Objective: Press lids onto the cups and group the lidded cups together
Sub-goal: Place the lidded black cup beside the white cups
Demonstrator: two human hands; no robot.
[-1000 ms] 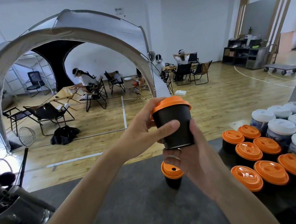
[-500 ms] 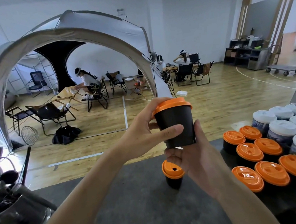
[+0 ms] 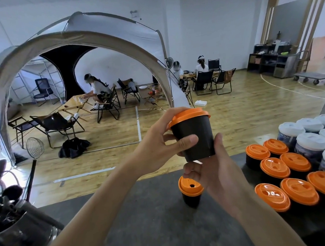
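Holding the black cup (image 3: 194, 138) up off the grey counter (image 3: 154, 218), both hands on it. The cup is a smooth matte tapered cylinder, slightly tilted, with a glossy orange plastic lid (image 3: 188, 116) seated on its rim, low-domed with a raised lip. Left hand (image 3: 159, 142) grips from the left: thumb flat across the front wall, fingers curled round the back at the lid edge. Right hand (image 3: 216, 169) cradles from below: fingers curled under the base, thumb up the right wall. Directly below the black cup, a smaller cup (image 3: 191, 197) stands upright on the counter, and its round orange cap (image 3: 190, 184) shows a dark sip hole. Can't tell whether the right hand touches it. Right of and below the black cup is a tight cluster of orange-lidded cups (image 3: 286, 174), their lids moulded with shallow recesses. Further right are taller white-lidded cups (image 3: 311, 138) with domed tops and dark printed walls. Far lower left of the black cup, a shiny metal pot (image 3: 18, 232) holds dark utensils. The counter surface looks matte, felt-like.
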